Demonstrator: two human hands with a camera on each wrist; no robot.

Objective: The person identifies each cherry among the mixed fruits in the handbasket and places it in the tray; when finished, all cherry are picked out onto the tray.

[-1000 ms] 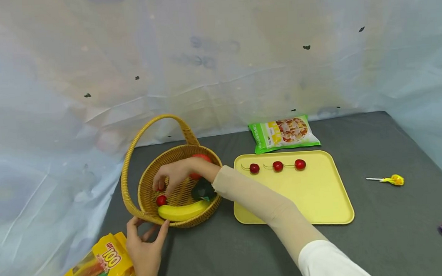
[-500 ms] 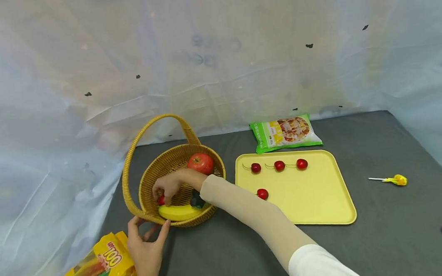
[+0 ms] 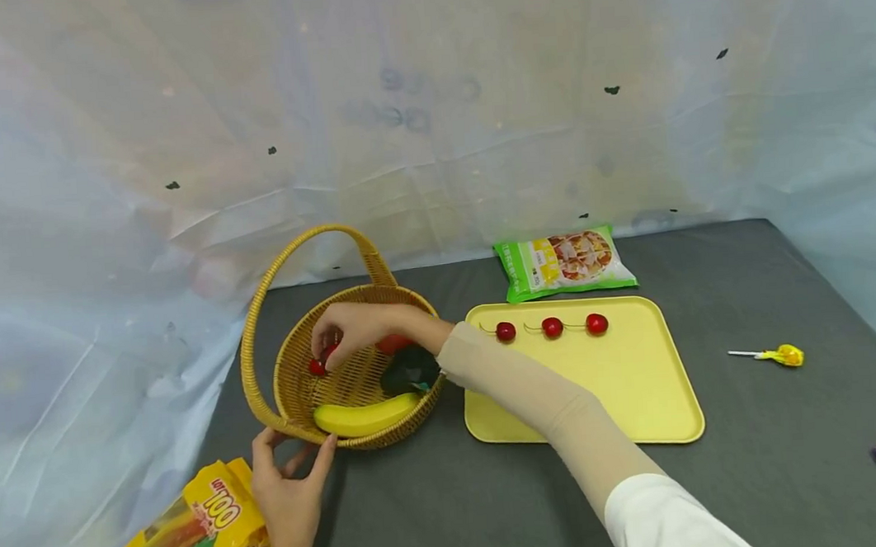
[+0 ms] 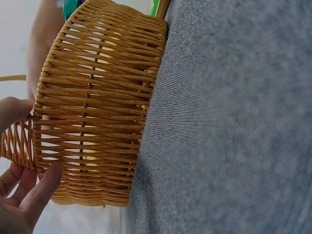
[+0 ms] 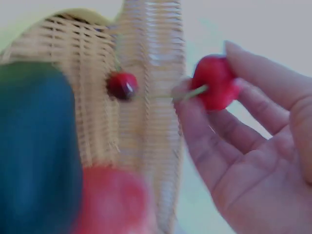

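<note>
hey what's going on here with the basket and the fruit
A person's right hand is inside the wicker basket, pinching a red cherry between its fingertips. The left hand touches the basket's near rim. A second cherry, a banana, and other fruit lie in the basket. Three cherries sit in a row on the yellow tray beside it.

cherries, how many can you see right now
5: three in a row on the yellow tray at; one held by the right hand at; one loose in the basket at. The arm may hide more.
</note>
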